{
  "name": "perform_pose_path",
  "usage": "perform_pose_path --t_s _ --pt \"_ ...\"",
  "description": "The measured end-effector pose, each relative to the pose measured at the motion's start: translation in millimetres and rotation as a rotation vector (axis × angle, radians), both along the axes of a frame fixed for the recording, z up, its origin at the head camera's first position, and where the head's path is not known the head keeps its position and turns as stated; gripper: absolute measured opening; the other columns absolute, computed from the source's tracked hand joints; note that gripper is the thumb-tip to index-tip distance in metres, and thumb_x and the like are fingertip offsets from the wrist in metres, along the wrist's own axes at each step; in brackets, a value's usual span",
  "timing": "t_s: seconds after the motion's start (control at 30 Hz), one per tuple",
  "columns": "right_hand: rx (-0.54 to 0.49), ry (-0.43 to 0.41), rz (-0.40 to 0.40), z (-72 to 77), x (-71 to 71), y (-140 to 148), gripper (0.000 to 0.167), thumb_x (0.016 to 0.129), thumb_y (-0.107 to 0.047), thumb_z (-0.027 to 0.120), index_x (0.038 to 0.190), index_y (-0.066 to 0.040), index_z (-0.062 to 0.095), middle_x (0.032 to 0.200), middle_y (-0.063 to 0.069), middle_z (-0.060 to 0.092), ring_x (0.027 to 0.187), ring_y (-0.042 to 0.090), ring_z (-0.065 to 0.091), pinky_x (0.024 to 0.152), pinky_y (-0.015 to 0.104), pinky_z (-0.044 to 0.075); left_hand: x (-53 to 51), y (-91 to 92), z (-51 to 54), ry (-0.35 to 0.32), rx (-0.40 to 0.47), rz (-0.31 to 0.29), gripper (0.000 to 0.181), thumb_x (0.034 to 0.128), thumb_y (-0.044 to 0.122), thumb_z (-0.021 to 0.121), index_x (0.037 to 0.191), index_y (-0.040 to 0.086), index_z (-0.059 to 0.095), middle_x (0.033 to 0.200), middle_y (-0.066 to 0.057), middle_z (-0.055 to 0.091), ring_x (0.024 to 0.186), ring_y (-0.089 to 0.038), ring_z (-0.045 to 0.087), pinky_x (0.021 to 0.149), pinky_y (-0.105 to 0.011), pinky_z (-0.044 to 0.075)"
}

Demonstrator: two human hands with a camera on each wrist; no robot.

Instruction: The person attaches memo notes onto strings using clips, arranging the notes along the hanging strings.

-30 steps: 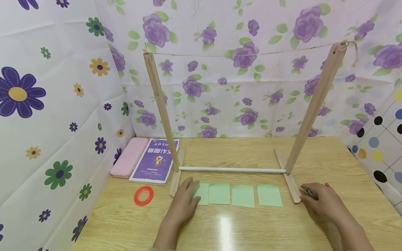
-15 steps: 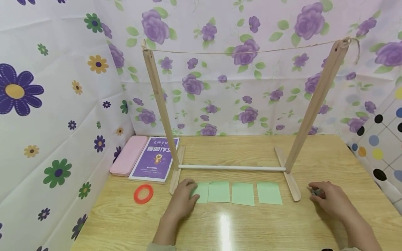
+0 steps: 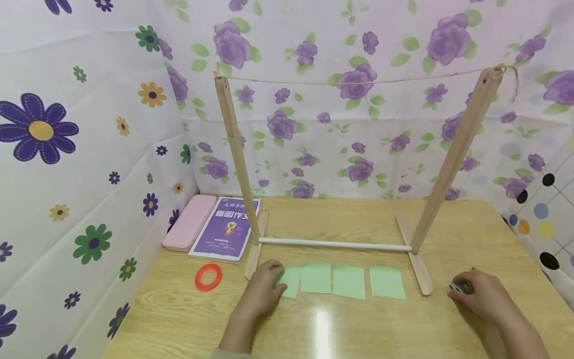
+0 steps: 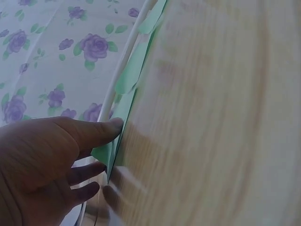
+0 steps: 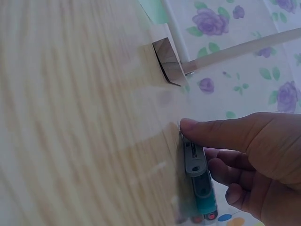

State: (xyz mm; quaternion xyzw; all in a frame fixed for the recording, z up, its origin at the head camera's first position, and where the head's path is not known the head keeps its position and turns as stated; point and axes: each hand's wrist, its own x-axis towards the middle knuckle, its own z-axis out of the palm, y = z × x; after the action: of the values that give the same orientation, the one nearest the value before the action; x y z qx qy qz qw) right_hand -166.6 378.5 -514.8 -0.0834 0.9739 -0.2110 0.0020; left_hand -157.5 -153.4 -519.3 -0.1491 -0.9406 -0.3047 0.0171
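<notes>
Four square green notes lie in a row on the table: the leftmost [image 3: 290, 282], then a second [image 3: 316, 278], a third [image 3: 349, 282] and a fourth [image 3: 387, 282]. My left hand [image 3: 262, 291] pinches the left part of the leftmost note, which the left wrist view shows tilted up from the wood under the thumb. Over at the right, beyond the wooden stand's right foot [image 3: 420, 274], my right hand [image 3: 486, 296] holds a small grey and teal tool [image 5: 200, 176] between thumb and curled fingers. Some of that tool is hidden by the hand in the head view.
Behind the notes stands a wooden frame with two uprights [image 3: 237, 159], a white rod [image 3: 334, 244] low down and a string [image 3: 358, 83] across the top. At left are a red ring [image 3: 198, 277], a purple booklet [image 3: 224, 234] and a pink case [image 3: 190, 222].
My right hand has moved right, away from the stand's foot, with the tool in it. The leftmost note has turned slightly under my left hand. The head view has shifted a little.
</notes>
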Motion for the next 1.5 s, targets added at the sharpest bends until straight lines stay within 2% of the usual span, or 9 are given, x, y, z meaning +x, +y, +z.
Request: perform_pose_path --t_s 0.13,0.23,0.5,0.67,0.77,0.87,1.13,1.3,1.5 --pt "0.025 -0.013 0.018 -5.0 6.4 3.4 0.017 0.079 -0.022 0.087 0.087 -0.012 0.074 0.074 -0.007 0.060 0.078 0.029 0.064 0.068 0.041 0.054 4.3 3.1 -1.9 0.007 -0.007 0.000 0.038 0.0873 0.009 0.078 0.121 -0.005 0.068 0.127 -0.011 0.060 0.121 -0.032 0.057 0.109 -0.049 0.047" --pt "0.028 -0.008 0.034 -6.5 10.1 4.1 0.016 0.079 -0.021 0.087 0.085 -0.016 0.073 0.074 -0.008 0.059 0.063 0.009 0.045 0.056 0.027 0.041 6.2 4.3 -2.2 0.015 -0.005 0.013 0.037 0.0859 0.006 0.079 0.120 -0.004 0.069 0.124 -0.009 0.061 0.118 -0.029 0.059 0.107 -0.046 0.049" --pt "-0.070 0.176 0.024 -6.6 17.7 0.1 0.020 0.080 -0.015 0.087 0.088 -0.016 0.069 0.069 -0.008 0.054 0.059 0.003 0.040 0.050 0.022 0.035 6.0 5.4 3.7 0.027 0.018 0.029 0.038 0.0800 0.005 0.083 0.116 -0.002 0.071 0.118 -0.006 0.062 0.110 -0.027 0.062 0.102 -0.045 0.054" --pt "-0.123 0.287 -0.067 -2.2 30.0 -0.9 0.013 0.090 -0.016 0.079 0.100 -0.008 0.076 0.079 0.005 0.068 0.067 0.008 0.052 0.053 0.026 0.042 4.9 6.0 4.7 0.023 0.037 0.028 0.034 0.0818 0.004 0.081 0.114 0.000 0.072 0.115 -0.005 0.062 0.108 -0.026 0.062 0.100 -0.045 0.054" --pt "-0.178 0.379 -0.105 2.3 36.3 -6.8 0.013 0.091 -0.012 0.077 0.103 -0.008 0.077 0.089 0.015 0.073 0.074 0.004 0.058 0.056 0.020 0.047 5.5 5.7 2.5 0.002 0.033 0.026 0.026 0.0838 0.004 0.080 0.109 0.002 0.073 0.112 -0.005 0.063 0.106 -0.026 0.062 0.099 -0.046 0.054" --pt "-0.241 0.414 -0.062 3.4 43.7 -23.3 0.013 0.089 -0.004 0.077 0.101 -0.008 0.077 0.091 0.011 0.074 0.074 -0.005 0.057 0.055 0.011 0.047 6.9 4.7 0.5 -0.009 0.016 0.020 0.020 0.0850 0.005 0.079 0.104 0.004 0.074 0.108 -0.004 0.066 0.104 -0.026 0.063 0.097 -0.047 0.055" --pt "-0.114 -0.032 0.219 -6.5 57.2 -70.7 0.035 0.091 -0.042 0.075 0.116 -0.017 0.074 0.107 -0.011 0.071 0.093 0.006 0.066 0.076 0.032 0.061 11.1 3.2 5.3 0.027 0.077 0.019 0.020 0.0856 0.004 0.078 0.105 0.006 0.074 0.110 -0.004 0.067 0.107 -0.026 0.064 0.098 -0.047 0.055" --pt "-0.003 -0.139 0.128 -3.6 57.1 -59.9 0.059 0.077 -0.057 0.081 0.118 -0.014 0.071 0.108 -0.005 0.068 0.096 0.018 0.064 0.081 0.046 0.059 15.0 2.6 9.7 0.047 0.095 0.045 0.022 0.0865 0.006 0.078 0.108 0.009 0.074 0.115 -0.004 0.067 0.112 -0.027 0.063 0.101 -0.049 0.053" --pt "0.022 -0.232 0.068 -5.5 60.9 -41.2 0.046 0.079 -0.048 0.084 0.105 -0.012 0.071 0.091 -0.002 0.058 0.075 0.013 0.047 0.060 0.027 0.044 16.8 3.2 15.3 0.064 0.171 0.054 0.028 0.0866 0.005 0.078 0.114 0.010 0.072 0.121 -0.003 0.066 0.117 -0.026 0.061 0.105 -0.050 0.050"
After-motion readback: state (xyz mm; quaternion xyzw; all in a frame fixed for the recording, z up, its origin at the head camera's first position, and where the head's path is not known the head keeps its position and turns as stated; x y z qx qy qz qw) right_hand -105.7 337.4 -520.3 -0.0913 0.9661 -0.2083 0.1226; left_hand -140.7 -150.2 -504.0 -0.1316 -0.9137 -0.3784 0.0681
